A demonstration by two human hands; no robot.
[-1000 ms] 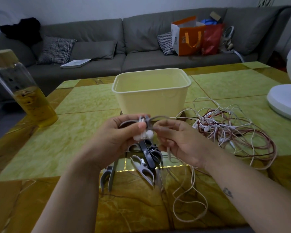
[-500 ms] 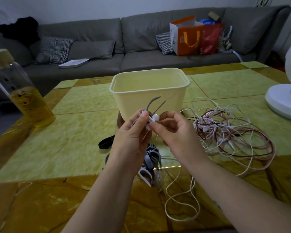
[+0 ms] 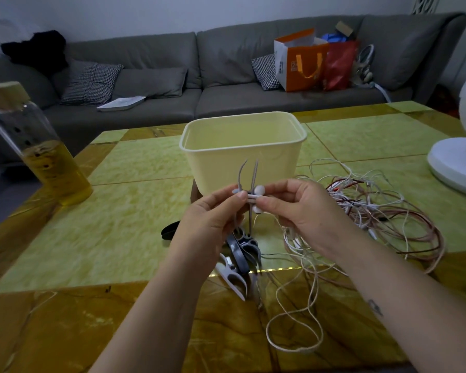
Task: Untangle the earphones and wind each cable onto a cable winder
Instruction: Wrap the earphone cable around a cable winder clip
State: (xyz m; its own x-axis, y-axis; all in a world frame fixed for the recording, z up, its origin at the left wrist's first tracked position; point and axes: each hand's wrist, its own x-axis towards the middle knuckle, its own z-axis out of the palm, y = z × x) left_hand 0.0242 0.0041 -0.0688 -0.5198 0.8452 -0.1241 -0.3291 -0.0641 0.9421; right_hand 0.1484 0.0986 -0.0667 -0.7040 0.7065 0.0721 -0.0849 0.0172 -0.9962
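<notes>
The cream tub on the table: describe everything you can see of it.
The tub is pale cream, rectangular with rounded corners and a rolled rim, plastic by its look. It stands upright and lidless on the green-and-amber table, its walls tapering downward; the inside that shows holds nothing. The left hand and right hand, raised in front, hide part of its lower front wall. Tangled cables lie to its right, contact unclear.

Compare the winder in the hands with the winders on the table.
The held winder stands prongs-up, raised before the tub; the table winders lie flat in a heap. The left hand and right hand pinch the held winder with white earbuds; nothing grips the heap. Both are forked.
</notes>
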